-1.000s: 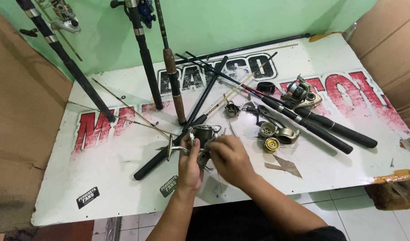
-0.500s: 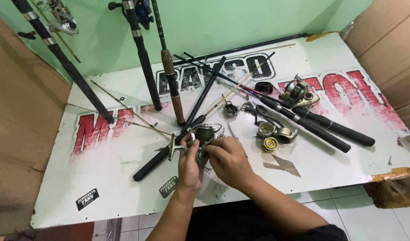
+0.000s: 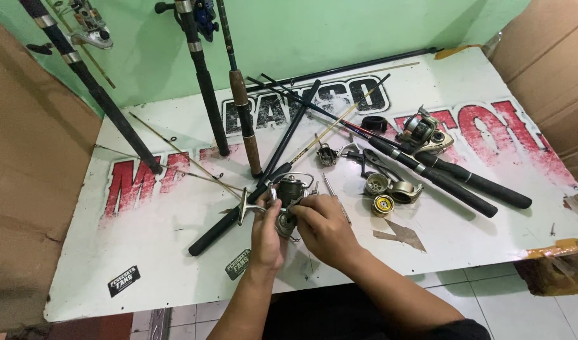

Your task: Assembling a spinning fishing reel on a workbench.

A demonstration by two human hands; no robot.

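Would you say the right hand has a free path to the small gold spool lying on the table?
Probably yes: the gold spool lies uncovered just right of the right hand, with bare table between them; but that hand is on the reel.

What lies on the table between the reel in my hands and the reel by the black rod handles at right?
In the head view, between the held reel and the right reel: loose reel parts, including a gold-centred spool.

A large white sign board (image 3: 144, 264), printed with big red and black lettering, was laid flat as the counter surface. Two small black stickers with white print were seen on its near part: one (image 3: 123, 281) near the front left corner, tilted, and another (image 3: 238, 264) just beside the left hand (image 3: 267, 236). Brown cardboard sheets were stood at the left edge (image 3: 31, 189) and the right edge (image 3: 553, 56).
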